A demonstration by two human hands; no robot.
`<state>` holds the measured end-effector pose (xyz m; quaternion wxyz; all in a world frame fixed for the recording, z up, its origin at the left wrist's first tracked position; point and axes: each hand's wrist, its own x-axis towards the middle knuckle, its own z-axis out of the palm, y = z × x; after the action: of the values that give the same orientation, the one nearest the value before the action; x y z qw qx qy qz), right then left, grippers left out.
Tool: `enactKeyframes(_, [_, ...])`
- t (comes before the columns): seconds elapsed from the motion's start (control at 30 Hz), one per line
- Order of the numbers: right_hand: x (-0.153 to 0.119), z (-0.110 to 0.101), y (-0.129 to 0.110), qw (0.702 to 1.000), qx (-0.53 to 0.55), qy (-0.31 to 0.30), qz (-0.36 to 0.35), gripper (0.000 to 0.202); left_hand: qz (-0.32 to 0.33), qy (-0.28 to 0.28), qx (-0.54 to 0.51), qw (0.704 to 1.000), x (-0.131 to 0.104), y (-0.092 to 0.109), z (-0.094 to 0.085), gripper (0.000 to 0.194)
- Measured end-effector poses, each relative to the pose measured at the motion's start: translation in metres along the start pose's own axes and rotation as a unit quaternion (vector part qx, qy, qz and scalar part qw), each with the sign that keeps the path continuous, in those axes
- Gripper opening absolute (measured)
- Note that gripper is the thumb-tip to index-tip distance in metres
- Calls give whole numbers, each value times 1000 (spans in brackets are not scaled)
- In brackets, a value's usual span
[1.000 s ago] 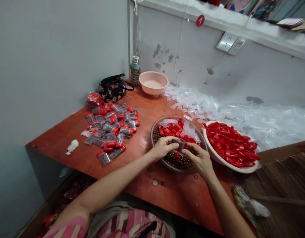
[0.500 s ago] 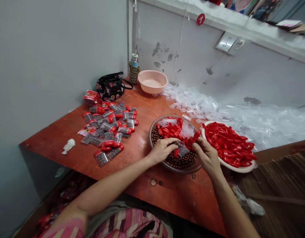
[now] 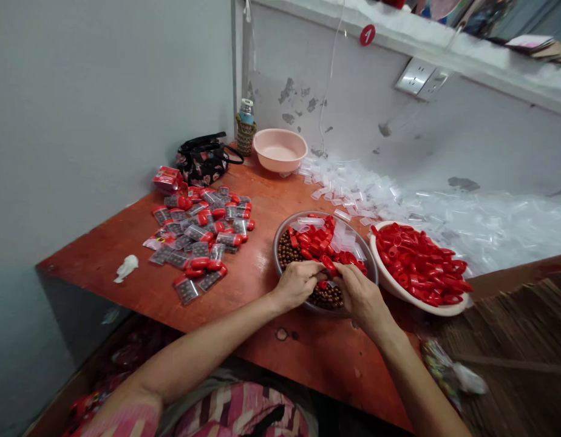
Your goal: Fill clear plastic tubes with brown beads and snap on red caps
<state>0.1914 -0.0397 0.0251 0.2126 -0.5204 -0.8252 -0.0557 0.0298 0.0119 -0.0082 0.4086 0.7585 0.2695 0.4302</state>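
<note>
Head view: above the grey bowl (image 3: 330, 312), a red cap (image 3: 328, 265) is pinched by the right hand (image 3: 360, 296), fingertips nearly closed, beside the left hand (image 3: 299, 284) (whose hold cannot be told), and, probably light, stiff and slick, is best gripped by its sides.

Left hand (image 3: 296, 284) and right hand (image 3: 357, 294), red cap (image 3: 328, 265) at their fingertips, block near part of bowl (image 3: 277, 255). Right side obstructed: tub (image 3: 392, 284) crowds bowl; contact uncertain. Behind both, sleeves (image 3: 385, 197) heaped to wall. Lane 1: surface (image 3: 280, 189) between packs (image 3: 199, 233) and bowl, narrow there, wider toward basin (image 3: 280, 161); left forearm (image 3: 219, 338) crosses near end. Lane 2: surface ahead of bowl, between forearms. Far left: tissue (image 3: 126, 267) on open surface.
</note>
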Motion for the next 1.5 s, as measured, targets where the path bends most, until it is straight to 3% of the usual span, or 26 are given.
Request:
enactKeyframes(0.17, [-5,0,8,999,28,-1,-29,29,62,-32,99,993,-4,-11,4,23])
enactKeyframes(0.3, [6,-17,19,989,105,-100,-45,23,64,-86,106,989,-1,-10,-1,24])
enactKeyframes(0.43, [26,-43,10,983,38,-152,-91,59,34,-153,58,986,2,-3,-6,18])
enactKeyframes(0.53, [37,-53,1,966,0,-193,-174,62,-14,-143,9,990,3,-2,-6,18])
enactKeyframes(0.6, [38,-52,2,967,-12,-178,-184,51,-47,-113,-36,992,3,-4,-7,21])
enactKeyframes(0.7, [28,-40,11,989,-26,-75,-128,44,-77,-71,-108,989,6,-5,-9,27])
enactKeyframes(0.77, [18,-28,14,996,-26,-15,-88,50,-89,-43,-137,986,9,-5,-10,30])
enactKeyframes(0.93, [4,6,4,997,-60,43,-3,82,-108,-11,-152,982,11,-5,-7,30])
enactKeyframes(1.13, [14,30,-6,986,-115,120,18,72,-146,18,-137,980,11,-13,-4,28])
enactKeyframes(1.33, [16,35,-2,982,-136,134,7,68,-150,26,-183,971,12,-16,-4,27])
enactKeyframes(1.5, [22,25,2,998,7,46,42,83,-161,66,-277,945,17,-12,2,29])
